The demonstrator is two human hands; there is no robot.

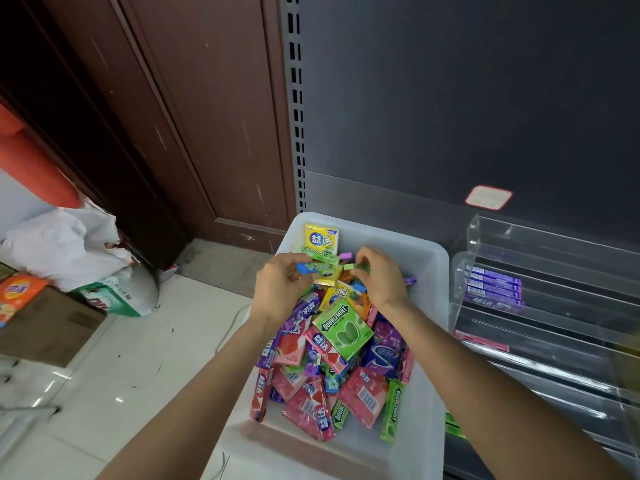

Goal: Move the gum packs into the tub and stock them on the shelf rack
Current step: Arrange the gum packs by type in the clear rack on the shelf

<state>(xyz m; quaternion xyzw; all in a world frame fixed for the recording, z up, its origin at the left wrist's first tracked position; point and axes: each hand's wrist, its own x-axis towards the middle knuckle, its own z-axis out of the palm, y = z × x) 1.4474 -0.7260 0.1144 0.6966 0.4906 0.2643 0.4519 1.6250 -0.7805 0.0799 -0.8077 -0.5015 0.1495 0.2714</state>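
Already most gum packs lay heaped in the tub. Left hand held a blue-green pack in a narrow grip; right hand pinched a green one. Right, the shelf rack held only a few purple packs, so stocking seemed barely begun.

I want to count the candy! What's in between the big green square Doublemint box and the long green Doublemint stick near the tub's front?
In the head view, between the green square Doublemint box and the long green Doublemint stick lie a blue-purple gum pack and a pink flat gum pack.

Brown wooden door, white plastic bag on the tiled floor, cardboard box — orange packet, perhaps detergent
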